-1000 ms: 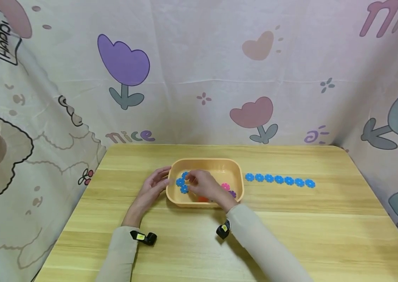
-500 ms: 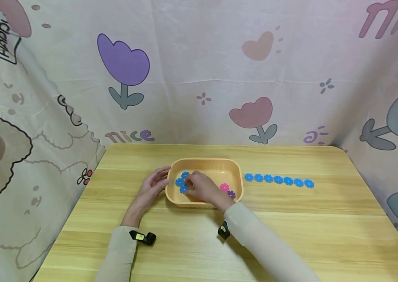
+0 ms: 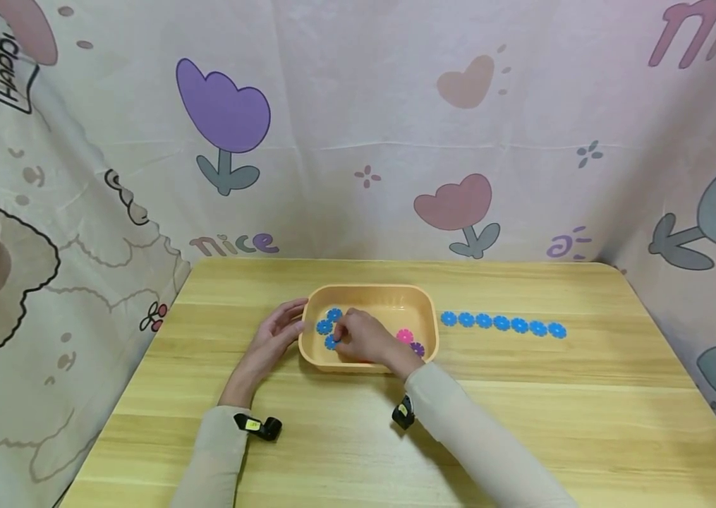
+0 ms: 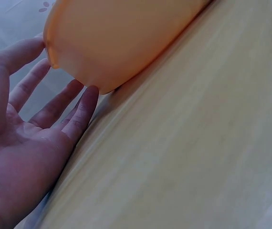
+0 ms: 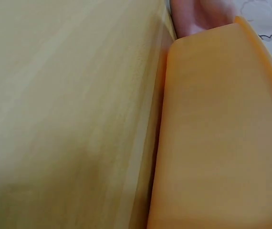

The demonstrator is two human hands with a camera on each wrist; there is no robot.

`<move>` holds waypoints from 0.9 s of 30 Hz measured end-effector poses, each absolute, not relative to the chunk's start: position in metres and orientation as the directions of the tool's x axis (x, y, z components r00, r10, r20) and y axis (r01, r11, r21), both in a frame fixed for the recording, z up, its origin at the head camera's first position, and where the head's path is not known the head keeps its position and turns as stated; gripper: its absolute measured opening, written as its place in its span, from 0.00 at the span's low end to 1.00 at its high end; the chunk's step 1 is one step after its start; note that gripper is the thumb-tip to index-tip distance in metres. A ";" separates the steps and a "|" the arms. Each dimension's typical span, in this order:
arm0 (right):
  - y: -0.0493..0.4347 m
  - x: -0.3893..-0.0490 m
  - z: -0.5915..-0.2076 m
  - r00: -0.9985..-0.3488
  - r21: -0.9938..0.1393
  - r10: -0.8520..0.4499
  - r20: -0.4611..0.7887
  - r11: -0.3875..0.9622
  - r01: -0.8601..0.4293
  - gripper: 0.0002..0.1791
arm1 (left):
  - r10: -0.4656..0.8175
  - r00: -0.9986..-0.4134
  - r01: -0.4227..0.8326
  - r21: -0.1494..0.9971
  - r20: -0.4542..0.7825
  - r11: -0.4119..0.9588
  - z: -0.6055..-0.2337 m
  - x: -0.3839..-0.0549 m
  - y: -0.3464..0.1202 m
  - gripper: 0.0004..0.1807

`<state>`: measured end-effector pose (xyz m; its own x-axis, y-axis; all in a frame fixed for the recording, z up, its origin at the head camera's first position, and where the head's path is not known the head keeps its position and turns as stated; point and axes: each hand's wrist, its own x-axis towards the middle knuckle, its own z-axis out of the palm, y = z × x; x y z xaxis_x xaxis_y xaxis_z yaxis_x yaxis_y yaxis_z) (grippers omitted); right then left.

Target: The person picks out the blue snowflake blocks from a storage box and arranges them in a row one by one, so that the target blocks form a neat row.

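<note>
A peach-orange plastic tray (image 3: 389, 295) stands on the table with flower-shaped plastic pieces in it. My left hand (image 3: 276, 337) lies against the tray's left end, its extended fingertips (image 4: 93, 93) touching the outer wall in the left wrist view. Inside the tray, my right hand (image 3: 367, 337) has its thumb and fingers pinched together at the right edge of a blue flower piece (image 3: 331, 343). Two more blue pieces (image 3: 324, 327) lie beside it. A pink piece (image 3: 405, 336) and a purple piece (image 3: 417, 349) lie on the right. The right wrist view shows only the tray's outside (image 5: 217, 129), not this hand's fingers.
Several blue flower pieces (image 3: 501, 323) form a row on the wooden table (image 3: 332, 451), running right from the tray's right end. A printed cloth (image 3: 332, 106) hangs behind the table and along both sides.
My right thumb and fingers have come down and closed together at the lower blue piece, which sits slightly farther from the other two. My left hand has stayed at the tray.
</note>
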<state>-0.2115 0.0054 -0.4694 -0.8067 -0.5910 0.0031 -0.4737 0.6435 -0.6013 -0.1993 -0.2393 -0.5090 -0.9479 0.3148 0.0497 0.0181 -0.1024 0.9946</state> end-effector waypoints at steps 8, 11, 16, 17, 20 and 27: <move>0.004 -0.211 -0.467 -0.810 -0.605 -0.587 -0.017 0.650 -0.459 0.18 | 0.317 -0.947 0.018 0.994 0.052 -0.108 -0.508 -0.199 -0.239 0.28; 0.004 -0.211 -0.465 -0.809 -0.595 -0.587 -0.013 0.655 -0.466 0.19 | 0.315 -0.947 0.021 0.994 0.056 -0.111 -0.508 -0.200 -0.239 0.27; 0.002 -0.211 -0.462 -0.803 -0.593 -0.595 -0.027 0.656 -0.467 0.17 | 0.313 -0.948 0.022 0.994 0.055 -0.110 -0.506 -0.200 -0.239 0.27; 0.002 -0.211 -0.462 -0.803 -0.596 -0.594 -0.034 0.657 -0.461 0.16 | 0.314 -0.948 0.023 0.994 0.056 -0.109 -0.507 -0.200 -0.239 0.27; 0.001 -0.212 -0.462 -0.807 -0.612 -0.588 -0.053 0.658 -0.439 0.16 | 0.312 -0.949 0.021 0.994 0.054 -0.110 -0.507 -0.199 -0.240 0.27; 0.004 -0.211 -0.464 -0.798 -0.694 -0.603 -0.012 0.579 -0.427 0.14 | 0.317 -0.947 0.024 0.994 0.057 -0.108 -0.508 -0.199 -0.240 0.27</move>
